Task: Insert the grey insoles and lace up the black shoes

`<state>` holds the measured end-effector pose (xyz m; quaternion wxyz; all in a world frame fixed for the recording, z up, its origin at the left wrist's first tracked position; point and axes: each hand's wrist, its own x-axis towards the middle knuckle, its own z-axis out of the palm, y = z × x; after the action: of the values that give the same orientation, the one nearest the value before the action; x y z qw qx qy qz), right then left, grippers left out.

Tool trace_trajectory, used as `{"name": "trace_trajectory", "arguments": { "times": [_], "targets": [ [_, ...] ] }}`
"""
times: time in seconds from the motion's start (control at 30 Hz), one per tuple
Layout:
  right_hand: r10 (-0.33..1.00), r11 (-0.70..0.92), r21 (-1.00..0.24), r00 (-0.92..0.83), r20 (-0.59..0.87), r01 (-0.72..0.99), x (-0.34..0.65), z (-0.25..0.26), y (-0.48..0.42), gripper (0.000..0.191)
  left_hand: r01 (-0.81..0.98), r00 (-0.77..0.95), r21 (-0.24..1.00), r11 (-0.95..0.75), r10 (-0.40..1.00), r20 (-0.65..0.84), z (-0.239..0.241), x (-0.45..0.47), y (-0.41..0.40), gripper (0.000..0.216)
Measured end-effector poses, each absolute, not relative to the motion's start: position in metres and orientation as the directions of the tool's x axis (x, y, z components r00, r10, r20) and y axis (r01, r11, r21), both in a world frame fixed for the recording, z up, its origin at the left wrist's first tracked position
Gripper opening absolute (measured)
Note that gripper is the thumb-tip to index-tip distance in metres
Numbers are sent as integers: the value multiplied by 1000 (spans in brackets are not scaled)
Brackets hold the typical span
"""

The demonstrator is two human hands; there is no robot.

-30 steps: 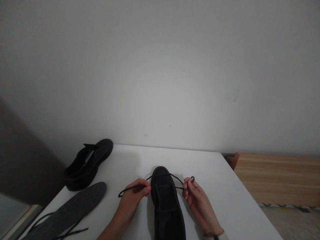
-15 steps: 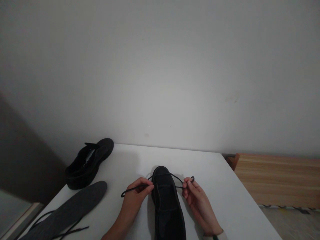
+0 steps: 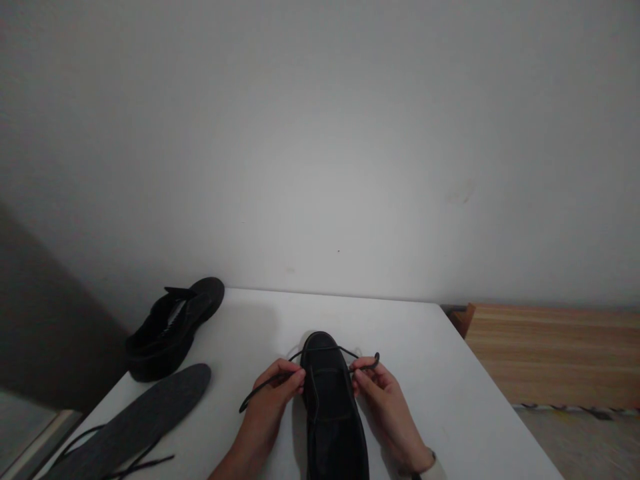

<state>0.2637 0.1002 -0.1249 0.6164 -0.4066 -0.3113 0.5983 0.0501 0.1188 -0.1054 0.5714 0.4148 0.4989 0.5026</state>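
A black shoe (image 3: 330, 397) stands toe-away on the white table between my hands. One black shoelace (image 3: 320, 348) runs across its front, with an end at each side. My left hand (image 3: 270, 393) pinches the lace at the shoe's left edge, and a length of it trails back over the fingers. Against the right edge, my right hand (image 3: 380, 393) has its thumb and fingers closed on the lace, whose curled tip sticks up past the fingers. The fingertips of both hands are close to or touching the shoe's sides; I cannot tell which.
Another black shoe (image 3: 175, 327) rests at the table's far left, near the wall. In front of it lies a grey insole (image 3: 145, 420) with a loose black lace (image 3: 150, 461) around it. A wooden board (image 3: 550, 353) is beyond the table's right edge.
My right hand has moved left, from a little way off to the shoe's right edge, bringing its lace end along. My left hand keeps its pinch at nearly the same spot.
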Motion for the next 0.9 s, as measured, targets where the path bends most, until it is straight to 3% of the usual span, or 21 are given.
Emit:
{"name": "trace_trajectory", "arguments": {
  "times": [0.23,0.53,0.9],
  "targets": [
    [989,-36,-934,120,-84,-356,262,-126,98,37,-50,-15,992,117,993,-118,-96,50,118,21],
    [986,13,-958,162,-36,-286,259,-119,97,38,-22,111,999,29,993,-27,-90,37,112,26],
    [982,76,-977,186,38,-199,258,-123,96,31,-2,-50,998,64,997,-64,-99,52,119,21]
  ]
}}
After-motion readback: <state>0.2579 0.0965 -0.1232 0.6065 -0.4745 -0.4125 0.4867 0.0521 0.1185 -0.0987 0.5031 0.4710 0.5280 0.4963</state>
